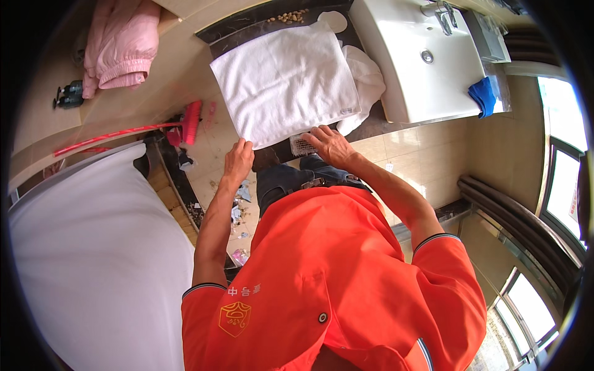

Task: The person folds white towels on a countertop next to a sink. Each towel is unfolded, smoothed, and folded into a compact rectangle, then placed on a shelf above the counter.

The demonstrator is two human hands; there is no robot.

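Note:
A white towel lies spread over the dark stone counter, with slight wrinkles across it. My left hand pinches its near left corner between thumb and fingers. Near the towel's front edge, towards its right, my right hand rests with fingers bent over a small mesh-like item; whether it grips anything is unclear. Another white cloth is bunched up against the towel's right side, partly under it.
To the right is a white washbasin with a metal faucet and a blue cloth on its rim. Several nuts or pebbles lie behind the towel. A red broom and litter are at left, beside a white-covered surface.

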